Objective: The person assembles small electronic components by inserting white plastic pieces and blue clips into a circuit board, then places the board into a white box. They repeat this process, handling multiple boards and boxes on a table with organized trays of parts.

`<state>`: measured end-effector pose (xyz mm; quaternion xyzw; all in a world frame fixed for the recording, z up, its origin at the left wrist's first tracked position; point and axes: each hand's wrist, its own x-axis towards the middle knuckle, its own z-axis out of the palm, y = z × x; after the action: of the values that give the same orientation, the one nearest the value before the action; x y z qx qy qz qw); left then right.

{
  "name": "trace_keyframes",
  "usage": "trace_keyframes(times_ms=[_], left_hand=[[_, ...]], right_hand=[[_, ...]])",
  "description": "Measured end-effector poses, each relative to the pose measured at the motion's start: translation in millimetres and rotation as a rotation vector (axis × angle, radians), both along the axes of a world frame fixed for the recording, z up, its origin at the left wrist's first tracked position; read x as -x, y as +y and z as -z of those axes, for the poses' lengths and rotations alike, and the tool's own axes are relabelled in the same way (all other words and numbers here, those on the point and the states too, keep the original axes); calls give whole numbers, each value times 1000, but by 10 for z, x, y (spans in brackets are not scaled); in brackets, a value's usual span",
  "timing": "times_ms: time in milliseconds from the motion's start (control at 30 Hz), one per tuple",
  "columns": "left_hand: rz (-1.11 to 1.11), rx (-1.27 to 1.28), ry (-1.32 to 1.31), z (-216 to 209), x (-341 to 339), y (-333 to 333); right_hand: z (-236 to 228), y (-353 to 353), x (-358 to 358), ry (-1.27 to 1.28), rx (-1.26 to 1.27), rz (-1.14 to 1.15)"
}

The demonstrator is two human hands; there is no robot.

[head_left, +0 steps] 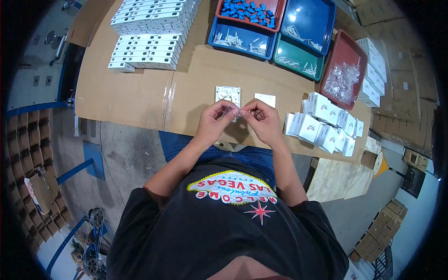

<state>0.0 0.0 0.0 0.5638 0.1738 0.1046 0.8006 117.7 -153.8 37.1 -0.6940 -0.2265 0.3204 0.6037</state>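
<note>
Near the table's front edge, both of my hands meet over a small clear plastic bag. My left hand pinches one side of it between thumb and fingers. Close against it, the fingertips of my right hand are pressed together on the bag's other side. What the bag contains is too small to make out. Just beyond my fingers lies a white square plastic housing, its inner side facing up. A flat white square piece rests to its right, behind my right hand.
White units are stacked at the far left. A red tray of blue parts, blue trays and a green tray with white pieces stand at the back. Clear bags fill another red tray; small white boxes are piled at right.
</note>
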Motion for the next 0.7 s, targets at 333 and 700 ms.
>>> trace_keyframes(times_ms=[333, 700], left_hand=[[118, -112, 215, 160, 296, 65], [125, 51, 119, 262, 175, 242]], right_hand=[[246, -118, 240, 69, 139, -74], [429, 13, 165, 202, 83, -114]])
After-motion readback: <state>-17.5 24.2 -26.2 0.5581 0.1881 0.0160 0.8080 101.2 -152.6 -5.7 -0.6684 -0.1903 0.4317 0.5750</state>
